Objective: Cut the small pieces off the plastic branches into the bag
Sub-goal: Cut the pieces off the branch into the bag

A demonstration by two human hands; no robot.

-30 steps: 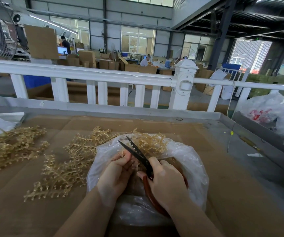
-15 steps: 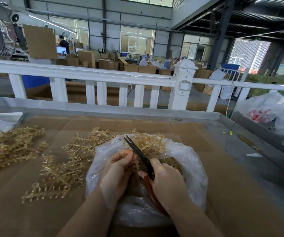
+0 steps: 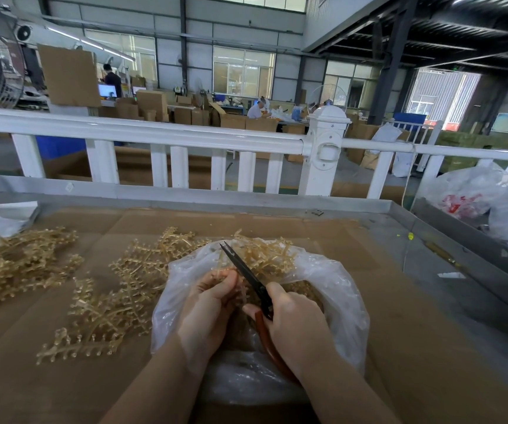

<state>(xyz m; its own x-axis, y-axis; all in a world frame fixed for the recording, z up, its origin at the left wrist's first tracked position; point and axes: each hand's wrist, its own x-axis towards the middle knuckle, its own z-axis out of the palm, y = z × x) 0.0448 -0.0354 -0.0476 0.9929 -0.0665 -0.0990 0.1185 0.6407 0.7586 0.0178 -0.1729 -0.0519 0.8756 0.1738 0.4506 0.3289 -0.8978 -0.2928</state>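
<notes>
I'm watching both hands working over the open clear plastic bag [image 3: 338, 289] on the cardboard-covered table [image 3: 414, 332]. My left hand [image 3: 207, 307] is pinching a pale golden plastic branch [image 3: 225, 275] above the bag; my right hand [image 3: 298, 328] is squeezing the red-handled black scissors [image 3: 252, 280], blades nearly together. More golden branches [image 3: 100, 301] are lying just left of the bag.

Single head-worn wide-angle view, looking forward and down from above the worker's forearms. Close at bottom centre: left hand [image 3: 207, 307] and right hand [image 3: 295, 325] over the bag [image 3: 338, 289] on the cardboard-covered table [image 3: 414, 347]. Farther off, beyond the table's far edge: white railing [image 3: 142, 133], then the factory hall. Straight lines bowed toward the frame edges. No second view for overlap.
</notes>
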